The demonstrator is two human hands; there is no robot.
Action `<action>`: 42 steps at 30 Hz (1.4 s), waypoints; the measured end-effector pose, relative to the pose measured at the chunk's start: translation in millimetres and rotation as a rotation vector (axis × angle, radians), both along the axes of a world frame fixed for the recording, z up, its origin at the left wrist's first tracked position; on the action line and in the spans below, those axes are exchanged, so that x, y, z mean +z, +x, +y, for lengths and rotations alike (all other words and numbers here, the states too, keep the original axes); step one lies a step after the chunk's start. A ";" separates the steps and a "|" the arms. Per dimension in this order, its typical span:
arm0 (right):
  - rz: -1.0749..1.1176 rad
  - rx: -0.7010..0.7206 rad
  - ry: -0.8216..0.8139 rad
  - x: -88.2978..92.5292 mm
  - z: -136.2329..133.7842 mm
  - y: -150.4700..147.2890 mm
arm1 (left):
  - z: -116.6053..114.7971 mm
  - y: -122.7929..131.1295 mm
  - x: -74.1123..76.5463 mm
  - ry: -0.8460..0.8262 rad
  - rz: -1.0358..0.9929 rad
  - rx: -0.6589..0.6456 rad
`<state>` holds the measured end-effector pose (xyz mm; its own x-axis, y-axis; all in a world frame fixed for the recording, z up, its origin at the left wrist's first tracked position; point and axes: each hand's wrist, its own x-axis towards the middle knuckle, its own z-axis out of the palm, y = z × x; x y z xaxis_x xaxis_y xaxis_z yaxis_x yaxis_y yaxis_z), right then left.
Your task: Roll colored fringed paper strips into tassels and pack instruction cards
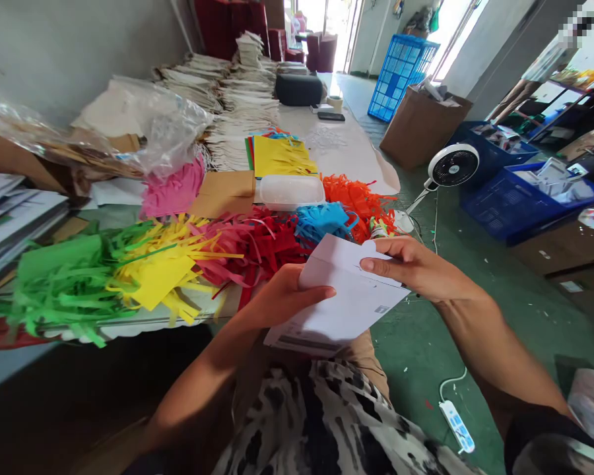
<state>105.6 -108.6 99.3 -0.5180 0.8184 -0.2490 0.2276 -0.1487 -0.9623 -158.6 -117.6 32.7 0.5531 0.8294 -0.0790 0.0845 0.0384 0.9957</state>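
Observation:
My left hand (290,297) and my right hand (410,264) both grip a folded white paper sheet or envelope (351,297) above the table's near edge. Its lower corner hangs out over my lap. Just beyond the paper lie heaps of fringed paper: blue (321,221), red (250,244), and orange (359,204). Further left are yellow (161,274) and green (64,287) heaps. A clear plastic tub (291,191) sits behind them, beside a brown card sheet (222,192) and pink fringed paper (173,191).
Stacks of white paper sheets (242,99) and a black bag (299,89) line the far table. A white fan (453,166) stands on the green floor (426,349), near a power strip (455,425). Blue crates (525,204) and a cardboard box (418,125) stand to the right.

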 end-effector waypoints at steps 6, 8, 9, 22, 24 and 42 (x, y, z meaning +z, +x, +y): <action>0.128 -0.015 -0.104 -9.6 1.6 -2.5 | 2.3 -3.3 -5.2 -0.051 -0.003 0.035; 0.151 -0.016 -0.114 -10.6 2.4 -3.4 | 3.2 -4.0 -5.2 -0.060 -0.004 0.040; 0.158 -0.015 -0.120 -11.1 2.9 -3.7 | 3.6 -4.2 -4.8 -0.064 -0.003 0.035; -0.355 0.053 0.421 2.1 -2.3 -11.9 | -2.5 -2.3 -7.6 -0.130 0.001 0.043; -0.405 -0.045 0.556 -1.2 -6.2 -16.2 | -3.4 -3.6 -9.7 -0.156 -0.005 0.094; -0.695 -0.273 1.499 -23.8 -1.2 -21.8 | -11.8 -3.5 -9.0 -0.239 -0.145 0.330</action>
<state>83.8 -109.8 75.5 -0.4645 0.5698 0.6780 0.7666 0.6419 -0.0143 -162.2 -129.4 23.7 0.2809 0.9315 -0.2313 -0.1115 0.2710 0.9561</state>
